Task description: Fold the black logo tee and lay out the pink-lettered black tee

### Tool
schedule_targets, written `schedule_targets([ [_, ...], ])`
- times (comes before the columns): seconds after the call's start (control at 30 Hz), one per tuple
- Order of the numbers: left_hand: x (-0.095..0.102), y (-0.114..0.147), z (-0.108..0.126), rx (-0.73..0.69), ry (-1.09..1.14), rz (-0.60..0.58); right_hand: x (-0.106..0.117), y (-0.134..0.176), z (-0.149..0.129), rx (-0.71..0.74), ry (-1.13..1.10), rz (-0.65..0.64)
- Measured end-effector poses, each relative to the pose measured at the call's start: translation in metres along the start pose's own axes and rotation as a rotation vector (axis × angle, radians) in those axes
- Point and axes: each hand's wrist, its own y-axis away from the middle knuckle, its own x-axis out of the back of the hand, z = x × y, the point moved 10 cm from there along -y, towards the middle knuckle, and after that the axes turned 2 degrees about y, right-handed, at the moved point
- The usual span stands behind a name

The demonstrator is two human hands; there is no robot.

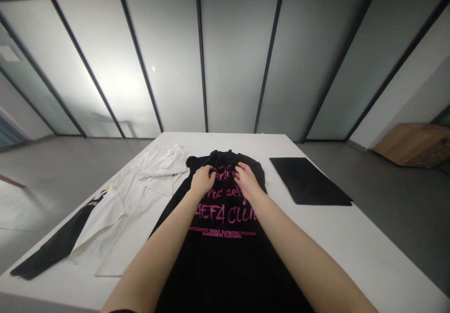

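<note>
A black T-shirt (225, 261) with pink lettering lies front side up on the white table, its neckline at the far side. My left hand (203, 180) rests on the left of its upper chest, fingers loosely bent and apart. Across the print from it, my right hand (246, 179) touches the fabric, its fingers also slightly bent and spread. Neither hand shows a fold of cloth in its grip. My forearms cover the shirt's sides and parts of the lettering. Some bunched cloth stands up around the collar.
Left of the shirt, a rumpled white garment (133, 196) with a dark printed part (59, 238) is spread along the white table (355, 252). A flat black rectangular sheet or stack (309, 182) lies at the right. Behind are frosted glass panels (239, 55); a wooden box-like piece (411, 144) stands far right.
</note>
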Motion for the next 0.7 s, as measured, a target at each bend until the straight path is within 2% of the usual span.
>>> schedule_targets([
  [0.03,-0.010,0.000,-0.005,0.016,-0.033,0.011,0.001,-0.003,0.000,0.096,0.119,0.098],
  [0.1,-0.023,0.006,-0.014,0.037,-0.080,0.011,-0.001,-0.002,0.011,0.186,0.203,0.139],
  [0.13,-0.027,0.011,-0.018,0.034,-0.092,0.009,-0.004,0.003,0.012,0.278,0.298,0.120],
  [0.23,-0.030,0.026,-0.025,0.025,-0.133,-0.013,-0.009,0.017,0.026,0.361,0.501,0.027],
  [0.4,-0.030,0.053,-0.031,0.120,-0.294,-0.069,-0.009,0.037,0.041,0.247,0.913,-0.039],
  [0.7,-0.020,0.100,-0.020,0.222,-0.380,-0.065,0.013,0.076,0.048,0.010,1.156,-0.044],
])
